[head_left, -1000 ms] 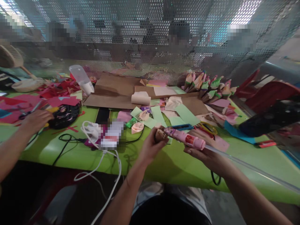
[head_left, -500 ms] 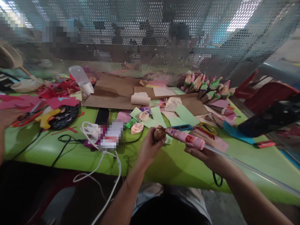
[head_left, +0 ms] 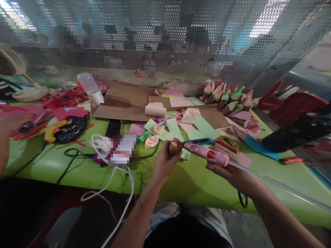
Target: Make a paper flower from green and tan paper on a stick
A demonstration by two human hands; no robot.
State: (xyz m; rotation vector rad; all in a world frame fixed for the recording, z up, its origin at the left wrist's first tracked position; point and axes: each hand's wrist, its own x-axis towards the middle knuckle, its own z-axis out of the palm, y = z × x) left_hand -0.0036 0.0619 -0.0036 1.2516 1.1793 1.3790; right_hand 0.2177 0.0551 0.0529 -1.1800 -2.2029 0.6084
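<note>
In the head view, my left hand [head_left: 165, 162] is closed around a brown paper cone [head_left: 176, 146], its round end facing up toward me. My right hand [head_left: 230, 174] grips a pink glue gun [head_left: 207, 153], and a long clear glue stick [head_left: 274, 181] runs out of its back end. The glue gun's nozzle is close beside the cone's top; whether they touch is unclear. Behind my hands lie a blue cutter [head_left: 200, 141] and pale green paper strips [head_left: 205, 126]. A crumpled peach paper piece [head_left: 151, 141] rests left of the cone.
Brown paper sheets [head_left: 126, 94] lie along the back. Bundled paper flowers [head_left: 232, 94] stand back right, near a dark bottle [head_left: 292, 132]. A phone [head_left: 124, 150] with white cables [head_left: 131, 186] is at left. Another person's arm [head_left: 5, 144] reaches in beside a yellow glue gun [head_left: 53, 130].
My right hand and the glue gun have shifted slightly right, away from the cone. The cone has tilted a little in my left hand. The other person's arm at left has moved.
</note>
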